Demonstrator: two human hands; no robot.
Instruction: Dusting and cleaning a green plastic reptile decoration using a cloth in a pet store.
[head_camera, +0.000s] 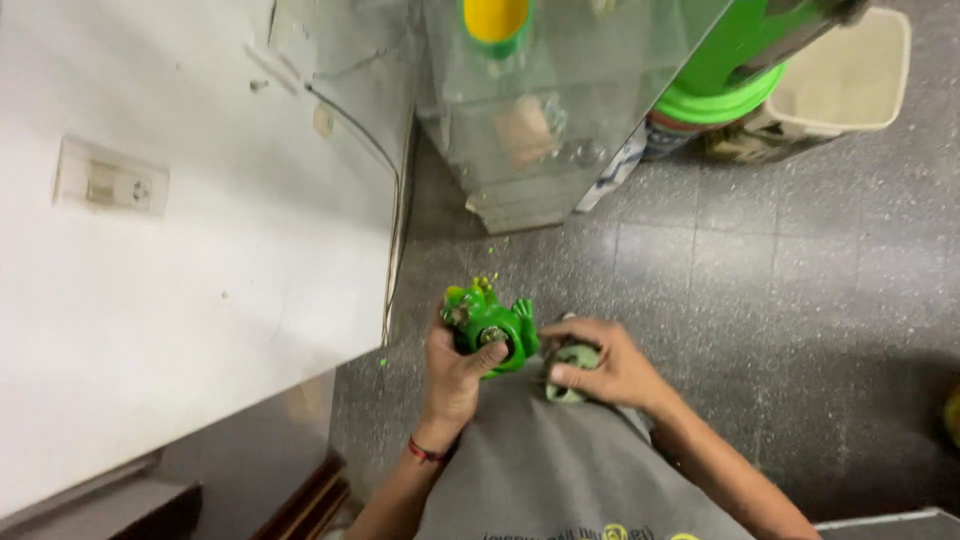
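Dark speckled floor (760, 280) below us, white wall (180, 280) alongside; our left hand (455, 375) is wrapped tight around a green frog-shaped toy (488, 322) at belly height, right hand (610, 365) closed over a pale green part (572, 362) just beside it

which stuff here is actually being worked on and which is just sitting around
In hand:
- green frog-shaped toy, held by the left hand
- pale green piece, gripped by the right hand

Just lying about:
- glass cabinet
- beige bin
- green round lid
- wall socket
- cable on the wall
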